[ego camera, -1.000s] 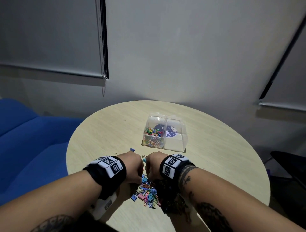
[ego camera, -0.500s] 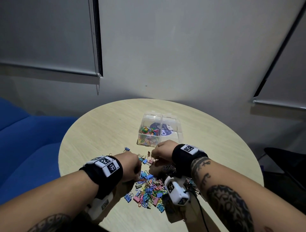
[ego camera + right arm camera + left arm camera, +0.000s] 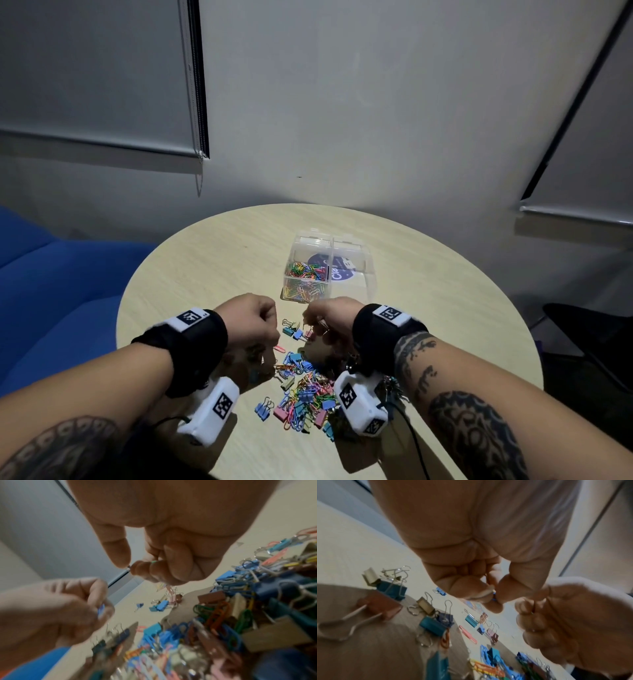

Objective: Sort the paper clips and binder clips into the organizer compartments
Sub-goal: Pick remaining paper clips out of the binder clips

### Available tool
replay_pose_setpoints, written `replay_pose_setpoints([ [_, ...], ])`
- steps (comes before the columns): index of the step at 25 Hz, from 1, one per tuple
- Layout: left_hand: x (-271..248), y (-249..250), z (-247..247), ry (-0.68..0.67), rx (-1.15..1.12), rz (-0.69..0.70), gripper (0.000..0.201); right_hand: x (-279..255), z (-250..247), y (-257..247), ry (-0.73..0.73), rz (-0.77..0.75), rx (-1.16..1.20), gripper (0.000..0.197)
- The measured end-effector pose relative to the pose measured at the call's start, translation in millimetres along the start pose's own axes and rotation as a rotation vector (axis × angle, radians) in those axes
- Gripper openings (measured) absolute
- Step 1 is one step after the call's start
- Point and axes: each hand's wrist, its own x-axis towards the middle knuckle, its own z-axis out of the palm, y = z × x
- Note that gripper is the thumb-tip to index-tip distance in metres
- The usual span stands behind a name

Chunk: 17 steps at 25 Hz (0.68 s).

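— Near the front edge of the round table (image 3: pixel 212 260): mixed pile of paper clips and binder clips (image 3: pixel 305 394), between the two wrists. Bare tabletop to the left and right of it, more behind the clear organizer (image 3: pixel 352 291).

— Organizer where?

— Just beyond the hands, well in from the far rim. Left compartment loaded with coloured paper clips (image 3: pixel 305 274); right compartment hard to read through the glare.

— Hands?

— Left hand (image 3: pixel 255 320) curled, thumb and fingertip pinched on a small blue clip (image 3: pixel 494 597), type too blurred to tell. Right hand (image 3: pixel 330 318) curled too, fingers closed on something thin, a bit of green showing; can't tell what exactly. Close together, not touching.

— Cut off?

— Near table edge, hidden under the forearms.
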Motion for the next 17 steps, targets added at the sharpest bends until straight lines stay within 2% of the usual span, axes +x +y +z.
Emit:
replay_pose_setpoints([
  [2, -2.0, 0.2, -2.5, 0.015, -0.194, -0.038, 0.021, -0.9, 7.3, -3.0, 0.029, -0.110, -0.351, 0.019],
  [4, 1.0, -3.8, -5.9, 0.030, -0.262, -0.077, 0.028, -2.2, 16.6, -4.5, 0.043, -0.261, -0.624, 0.015],
  [6, 4.0, -8.3, -9.4, 0.059, -0.272, -0.103, 0.029, -1.8, 27.1, -5.2, 0.021, -0.335, -0.762, 0.016],
  [9, 11.0, -14.6, -9.9, 0.075, -0.281, -0.157, 0.022, 9.0, 40.7, -8.6, 0.035, -0.357, -0.815, 0.022],
  [11, 14.3, -18.7, -5.6, 0.025, -0.102, -0.102, 0.019, 16.7, 49.5, -11.1, 0.072, -0.327, -0.861, 0.026],
  [13, 12.4, -17.4, 0.3, -0.077, 0.216, -0.024, 0.007, 19.8, 55.4, -13.6, 0.093, -0.301, -0.957, 0.023],
  [15, 7.7, -15.4, 4.6, -0.138, 0.468, 0.026, 0.012, 23.8, 58.7, -14.5, 0.114, -0.295, -1.009, 0.016],
  [17, 5.3, -13.4, 6.3, -0.132, 0.565, 0.054, 0.018, 25.8, 60.1, -14.1, 0.133, -0.284, -1.029, 0.010],
])
